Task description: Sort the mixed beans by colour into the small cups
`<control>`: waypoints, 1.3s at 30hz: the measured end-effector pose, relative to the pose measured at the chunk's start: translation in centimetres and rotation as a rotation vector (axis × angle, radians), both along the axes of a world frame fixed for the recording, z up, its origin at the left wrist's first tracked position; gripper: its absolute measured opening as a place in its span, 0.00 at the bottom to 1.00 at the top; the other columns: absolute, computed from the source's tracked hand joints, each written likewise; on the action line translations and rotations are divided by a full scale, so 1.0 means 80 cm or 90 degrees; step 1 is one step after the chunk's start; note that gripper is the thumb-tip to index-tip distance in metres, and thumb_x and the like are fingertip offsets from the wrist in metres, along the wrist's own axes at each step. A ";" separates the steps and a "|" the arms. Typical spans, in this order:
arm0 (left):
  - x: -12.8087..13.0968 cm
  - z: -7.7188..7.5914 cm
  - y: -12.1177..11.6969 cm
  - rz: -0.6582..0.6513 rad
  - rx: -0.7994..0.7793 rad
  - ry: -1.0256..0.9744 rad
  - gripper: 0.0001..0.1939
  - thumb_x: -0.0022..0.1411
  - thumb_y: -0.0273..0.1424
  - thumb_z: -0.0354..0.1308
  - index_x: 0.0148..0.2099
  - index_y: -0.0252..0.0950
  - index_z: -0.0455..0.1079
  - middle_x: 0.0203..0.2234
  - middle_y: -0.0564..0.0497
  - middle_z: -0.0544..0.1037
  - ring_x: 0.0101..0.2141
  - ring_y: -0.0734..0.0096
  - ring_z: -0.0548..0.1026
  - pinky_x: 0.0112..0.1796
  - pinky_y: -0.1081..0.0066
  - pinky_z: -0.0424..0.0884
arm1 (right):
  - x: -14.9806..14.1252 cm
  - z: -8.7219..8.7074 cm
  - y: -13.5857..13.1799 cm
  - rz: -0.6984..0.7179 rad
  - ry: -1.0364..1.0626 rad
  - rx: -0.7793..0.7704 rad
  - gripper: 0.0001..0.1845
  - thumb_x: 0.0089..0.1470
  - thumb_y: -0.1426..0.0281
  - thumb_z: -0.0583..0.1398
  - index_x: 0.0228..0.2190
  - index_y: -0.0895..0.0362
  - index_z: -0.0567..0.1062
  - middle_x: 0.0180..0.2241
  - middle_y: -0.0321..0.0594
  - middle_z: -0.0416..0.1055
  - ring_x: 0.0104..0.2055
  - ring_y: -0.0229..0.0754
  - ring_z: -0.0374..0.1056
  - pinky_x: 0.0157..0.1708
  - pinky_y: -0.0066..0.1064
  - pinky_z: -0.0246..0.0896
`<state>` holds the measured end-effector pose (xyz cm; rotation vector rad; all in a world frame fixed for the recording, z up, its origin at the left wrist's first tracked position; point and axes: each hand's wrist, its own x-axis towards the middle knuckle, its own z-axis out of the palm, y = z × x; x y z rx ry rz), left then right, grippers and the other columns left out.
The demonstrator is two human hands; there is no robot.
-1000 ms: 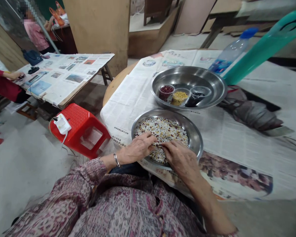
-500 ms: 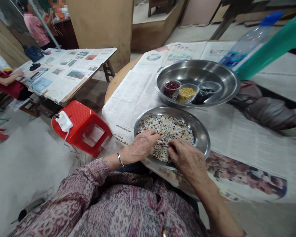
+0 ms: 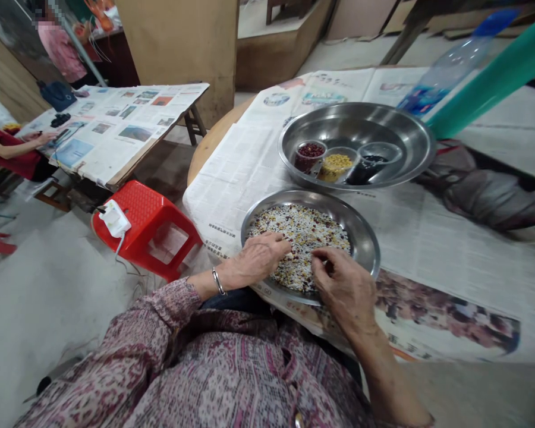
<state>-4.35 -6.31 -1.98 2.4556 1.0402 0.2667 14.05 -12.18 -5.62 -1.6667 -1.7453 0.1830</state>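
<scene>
A steel basin [image 3: 366,252] in front of me holds a mix of white grains [image 3: 289,221] with red, yellow and dark beans scattered through it. My left hand [image 3: 259,257], with a silver bangle at the wrist, reaches over the basin's near left side, fingers curled together at the grains. Over the right part is my right hand [image 3: 345,285], thumb and fingertips pinched just above the mix. Whatever either hand holds is too small or hidden to make out. Behind, a larger steel basin [image 3: 365,122] contains clear cups of red beans [image 3: 311,150], yellow beans [image 3: 337,161] and black beans [image 3: 373,163].
Newspaper [image 3: 432,238] covers the round table. A plastic bottle [image 3: 446,71], a green tube-like object [image 3: 494,77] and a grey bag [image 3: 485,187] lie to the right. A red stool [image 3: 149,220] carries a power strip [image 3: 115,219]. Two people are near another table [image 3: 134,128].
My right hand has shifted slightly right, away from my left, and lifted a little off the grains. My left hand stays nearly in place. The camera view moved slightly.
</scene>
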 end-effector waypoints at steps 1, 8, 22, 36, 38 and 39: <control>0.000 0.001 -0.002 0.013 -0.008 -0.025 0.11 0.66 0.22 0.46 0.38 0.35 0.69 0.36 0.48 0.72 0.37 0.68 0.68 0.42 0.68 0.66 | 0.000 0.000 0.000 -0.001 0.016 -0.003 0.10 0.58 0.67 0.54 0.35 0.55 0.75 0.36 0.41 0.77 0.36 0.42 0.71 0.38 0.33 0.62; 0.016 0.010 -0.018 0.208 -0.314 -0.359 0.06 0.65 0.28 0.54 0.35 0.35 0.69 0.26 0.55 0.72 0.29 0.76 0.69 0.39 0.71 0.69 | 0.003 0.015 0.002 -0.020 0.193 -0.078 0.12 0.56 0.61 0.58 0.34 0.55 0.77 0.30 0.39 0.76 0.27 0.38 0.68 0.29 0.31 0.62; 0.040 0.011 -0.019 0.511 -0.938 -0.778 0.13 0.68 0.18 0.46 0.37 0.28 0.71 0.28 0.47 0.76 0.30 0.79 0.75 0.37 0.76 0.72 | 0.012 0.026 0.003 0.071 0.038 -0.070 0.14 0.59 0.62 0.56 0.35 0.55 0.79 0.34 0.41 0.78 0.32 0.41 0.71 0.33 0.33 0.63; 0.037 0.007 -0.025 0.540 -0.918 -0.836 0.13 0.65 0.17 0.47 0.36 0.30 0.72 0.27 0.49 0.75 0.29 0.78 0.73 0.41 0.72 0.71 | 0.016 0.008 0.011 0.105 -0.224 -0.032 0.12 0.60 0.67 0.53 0.31 0.55 0.75 0.32 0.41 0.76 0.34 0.43 0.70 0.32 0.33 0.58; 0.037 0.009 -0.025 0.544 -0.916 -0.833 0.12 0.65 0.17 0.48 0.37 0.29 0.72 0.28 0.48 0.76 0.29 0.77 0.74 0.43 0.71 0.71 | 0.018 0.014 0.011 0.073 -0.155 -0.044 0.12 0.60 0.65 0.54 0.32 0.55 0.76 0.33 0.41 0.77 0.34 0.42 0.70 0.32 0.33 0.59; 0.037 0.010 -0.025 0.542 -0.917 -0.830 0.12 0.65 0.17 0.48 0.38 0.29 0.73 0.29 0.48 0.76 0.30 0.77 0.75 0.44 0.70 0.71 | 0.018 0.019 0.011 0.057 -0.108 -0.049 0.12 0.59 0.64 0.54 0.32 0.55 0.76 0.34 0.41 0.77 0.33 0.42 0.70 0.32 0.32 0.59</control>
